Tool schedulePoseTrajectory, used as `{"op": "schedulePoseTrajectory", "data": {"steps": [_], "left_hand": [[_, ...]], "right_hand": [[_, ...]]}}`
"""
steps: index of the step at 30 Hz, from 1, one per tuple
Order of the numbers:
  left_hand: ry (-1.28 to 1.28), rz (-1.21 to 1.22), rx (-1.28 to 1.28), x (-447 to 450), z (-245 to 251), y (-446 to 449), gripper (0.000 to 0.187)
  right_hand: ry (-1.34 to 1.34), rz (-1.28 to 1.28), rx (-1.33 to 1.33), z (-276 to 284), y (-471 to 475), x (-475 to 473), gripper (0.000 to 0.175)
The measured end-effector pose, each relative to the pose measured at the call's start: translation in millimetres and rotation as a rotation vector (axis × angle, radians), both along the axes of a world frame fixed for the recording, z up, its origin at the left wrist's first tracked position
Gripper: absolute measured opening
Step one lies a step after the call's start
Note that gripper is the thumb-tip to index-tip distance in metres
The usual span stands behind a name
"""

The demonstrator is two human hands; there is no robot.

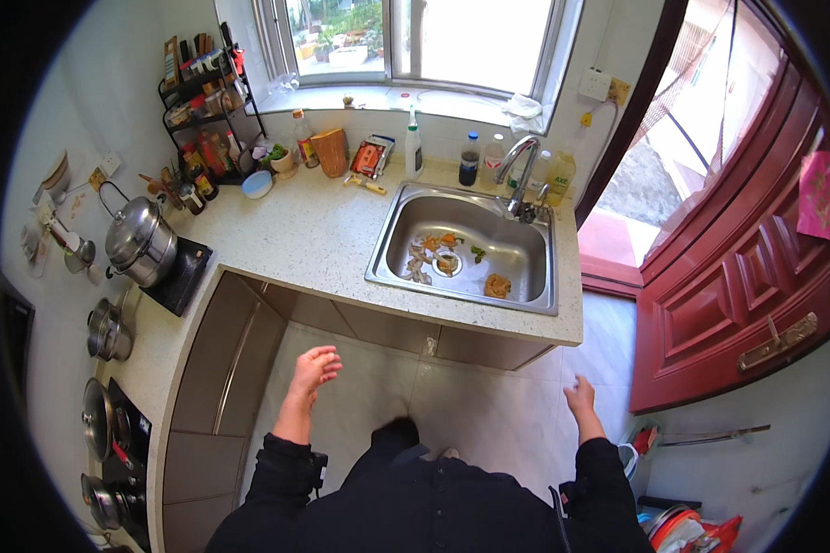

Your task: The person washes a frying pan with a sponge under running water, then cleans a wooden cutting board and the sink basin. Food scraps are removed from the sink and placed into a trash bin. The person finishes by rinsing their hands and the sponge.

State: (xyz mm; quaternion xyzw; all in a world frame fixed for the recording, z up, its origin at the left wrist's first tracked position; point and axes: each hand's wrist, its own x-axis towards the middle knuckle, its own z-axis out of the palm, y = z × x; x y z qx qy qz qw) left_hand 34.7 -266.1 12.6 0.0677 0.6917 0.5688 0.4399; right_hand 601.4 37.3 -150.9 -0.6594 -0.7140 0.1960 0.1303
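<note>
My left hand (316, 368) hangs over the tiled floor, short of the counter's front edge, its fingers loosely curled and holding nothing. To the right, my right hand (580, 393) is also empty, held low between the counter's end and the red door, with a finger pointing out. Before me is a stainless steel sink (526, 238) set into the speckled stone counter (297, 228). Orange and pale food scraps (418, 263) lie around its drain, with green leaf bits (478, 254) beside them. An orange-brown clump (497, 285) rests near the sink's front wall, below the curved faucet (518, 169).
A yellow-handled peeler (366, 184) lies left of the sink. Bottles (469, 160) stand behind it. A steel pot (140, 242) sits on a black cooktop (187, 276) at left. The red door (719, 304) stands open at right, with a bucket (626, 460) below.
</note>
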Motion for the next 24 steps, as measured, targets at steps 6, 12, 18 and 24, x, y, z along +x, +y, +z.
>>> {"op": "schedulePoseTrajectory", "data": {"steps": [6,12,18,24], "left_hand": [[0.093,0.018,0.019,-66,-34,109,0.028],[0.130,-0.271,-0.018,-51,-72,230,0.038],[0.350,-0.646,0.062,53,-117,316,0.046],[0.726,-0.893,0.169,199,-119,364,0.058]], "right_hand": [[0.219,0.090,0.021,48,70,-123,0.049],[0.141,0.043,0.003,53,50,-119,0.044],[-0.120,-0.253,-0.346,3,-48,6,0.048],[-0.125,-0.591,-0.591,-40,-146,139,0.049]]}}
